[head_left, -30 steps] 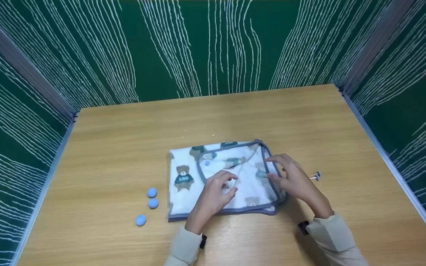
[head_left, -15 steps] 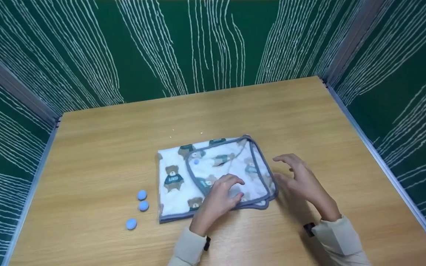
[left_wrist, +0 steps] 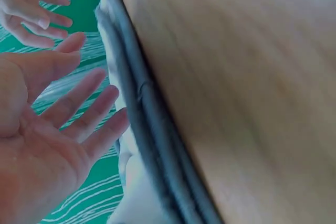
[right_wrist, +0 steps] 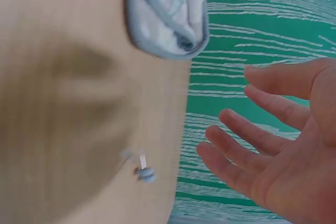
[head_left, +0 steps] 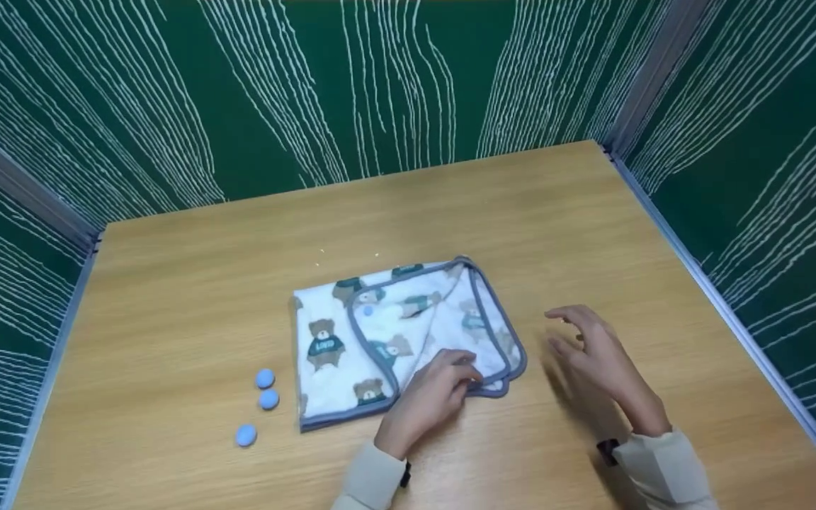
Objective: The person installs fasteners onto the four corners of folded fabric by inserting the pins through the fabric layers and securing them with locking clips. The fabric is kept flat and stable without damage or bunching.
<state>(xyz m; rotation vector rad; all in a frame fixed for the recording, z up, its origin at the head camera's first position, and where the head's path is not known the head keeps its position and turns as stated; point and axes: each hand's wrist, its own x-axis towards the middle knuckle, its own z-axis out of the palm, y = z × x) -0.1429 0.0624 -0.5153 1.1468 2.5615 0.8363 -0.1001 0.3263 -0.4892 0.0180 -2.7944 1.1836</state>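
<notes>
A folded white blanket (head_left: 323, 386) with teddy bear prints and grey-blue edging lies on the table, its upper layer folded across the right part. Over its front edge my left hand (head_left: 431, 398) hovers with relaxed, slightly bent fingers. In the left wrist view that hand (left_wrist: 58, 129) holds nothing, and its fingertips are close to the edging (left_wrist: 152, 114). To the right of the blanket, my right hand (head_left: 605, 363) is raised above the table. Its fingers are spread and grip nothing, as the right wrist view shows. A small blue round spot (head_left: 368, 311) shows on the blanket's upper layer.
Three blue balls, including the nearest ball (head_left: 246, 435), sit on the table left of the blanket. Small blue-headed pieces with pale stems (right_wrist: 144, 173) lie near my right hand. White specks (head_left: 321, 251) dot the table (head_left: 188, 297). Green white-lined walls (head_left: 259, 106) enclose its back and sides.
My right hand has moved away from the blanket's right edge, out to the right. My left hand has shifted toward the blanket's front edge. The head view has turned slightly.
</notes>
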